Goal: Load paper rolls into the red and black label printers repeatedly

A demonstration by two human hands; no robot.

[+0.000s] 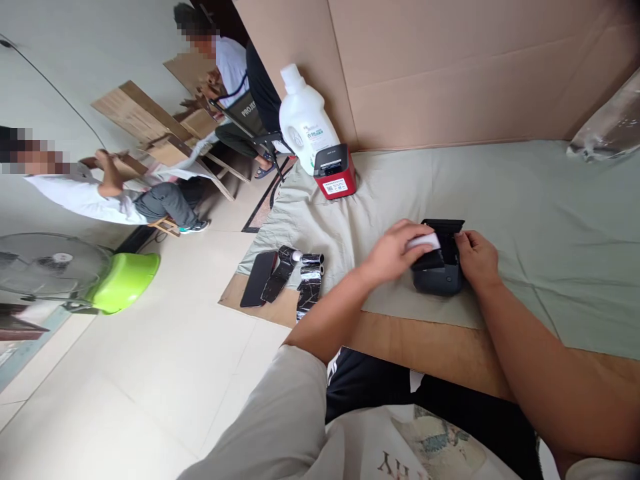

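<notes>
A small black label printer (437, 280) sits on the cloth in front of me with its lid (444, 225) raised. My left hand (395, 250) is closed round a small roll (424, 243) with a pale end, held over the printer's left side. Black material below the roll overlaps the printer's body; whether it belongs to the roll I cannot tell. My right hand (477, 259) grips the printer's right side near the lid, thumb and fingers pressed against it. The inside of the printer is partly hidden by the left hand and the roll.
Black shiny rolls (311, 270) with unwound strips lie beside a dark phone-like slab (259, 279). A red-and-black printer (335, 177) stands before a white detergent bottle (306, 123). Cardboard (450, 73) backs the table. Two people sit at left, near a fan (55, 263) and green basin (127, 280).
</notes>
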